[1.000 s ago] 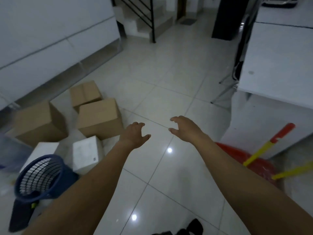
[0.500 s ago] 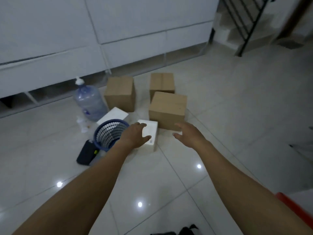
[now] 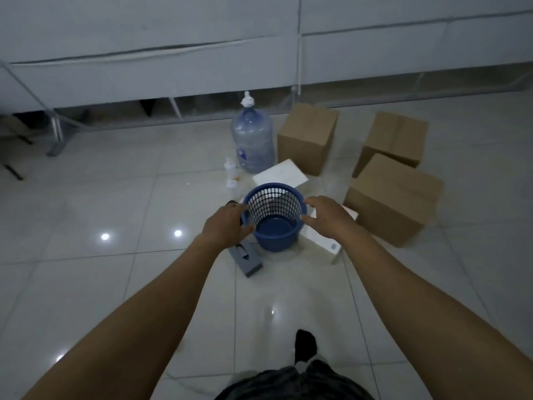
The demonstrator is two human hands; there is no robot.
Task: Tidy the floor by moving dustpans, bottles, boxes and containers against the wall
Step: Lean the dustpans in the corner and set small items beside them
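A blue mesh basket [image 3: 277, 236] stands on the tiled floor in the middle of the view. My left hand [image 3: 225, 226] is at its left side, fingers spread and against the rim. On the basket's right side my right hand [image 3: 328, 217] hovers with fingers spread, holding nothing. A dark grey flat object [image 3: 248, 259] lies below my left hand. Behind the basket stand a large clear water bottle [image 3: 253, 140], small white bottles [image 3: 230, 168] and a white box [image 3: 281, 174]. Another white box [image 3: 323, 245] lies under my right hand.
Three cardboard boxes [image 3: 307, 137] [image 3: 395, 140] [image 3: 392, 197] sit to the right, short of the white wall cabinets [image 3: 173, 67]. Metal furniture legs [image 3: 57, 131] stand at far left. Glossy floor tiles [image 3: 115, 212] stretch to the left and towards me.
The view swung left and closer to the pile. Both hands moved from above the white box to either side of the blue basket.
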